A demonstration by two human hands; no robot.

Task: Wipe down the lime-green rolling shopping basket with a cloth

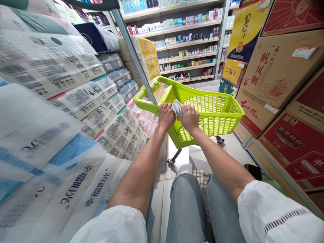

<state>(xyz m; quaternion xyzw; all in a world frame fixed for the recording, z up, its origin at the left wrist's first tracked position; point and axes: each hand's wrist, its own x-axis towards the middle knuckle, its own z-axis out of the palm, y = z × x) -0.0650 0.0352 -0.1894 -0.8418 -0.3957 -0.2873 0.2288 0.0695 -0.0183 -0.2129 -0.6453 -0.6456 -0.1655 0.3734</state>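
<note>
A lime-green shopping cart [212, 118] with a perforated basket stands in front of my knees. My left hand [166, 117] is closed over the basket's near rim, close to the foot of a grey metal pole [134, 54]. Just right of it, my right hand [189, 118] grips a grey-and-white striped cloth [177, 108] against the same rim. The cloth's bunched end shows between my two hands. My right fingertips are partly hidden behind the rim. Seen through its holes, the basket shows no goods inside.
Wrapped tissue packs [83, 182] are stacked high along the left. Printed cartons [283, 74] rise on the right behind a metal rail [246, 143]. Shelves [187, 23] of small boxes and bottles stand at the back. A caster wheel [171, 161] rests on the tiled floor.
</note>
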